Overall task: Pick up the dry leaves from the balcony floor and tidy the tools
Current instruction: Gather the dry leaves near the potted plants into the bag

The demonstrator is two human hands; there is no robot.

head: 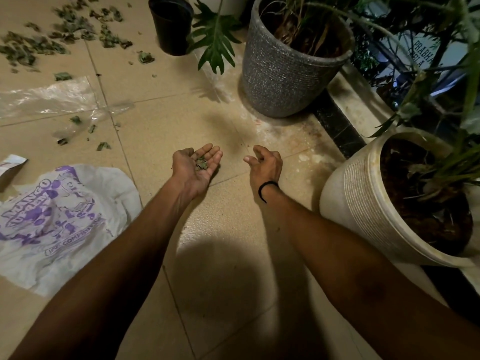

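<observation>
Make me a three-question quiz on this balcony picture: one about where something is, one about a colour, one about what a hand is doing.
1. Where is the big scatter of dry leaves?
A) on the floor at the far left
B) on a chair
C) in a bucket

2. What colour is the print on the white bag?
A) red
B) purple
C) green

3. What is the left hand doing?
A) lying flat on the ground
B) cupping something, palm up
C) holding a broom

Answers:
1 A, the leaves spread over the tiles at upper left.
2 B, its letters and figures are purple.
3 B, a few leaf bits lie in the upturned palm; the right hand beside it holds nothing.
</observation>
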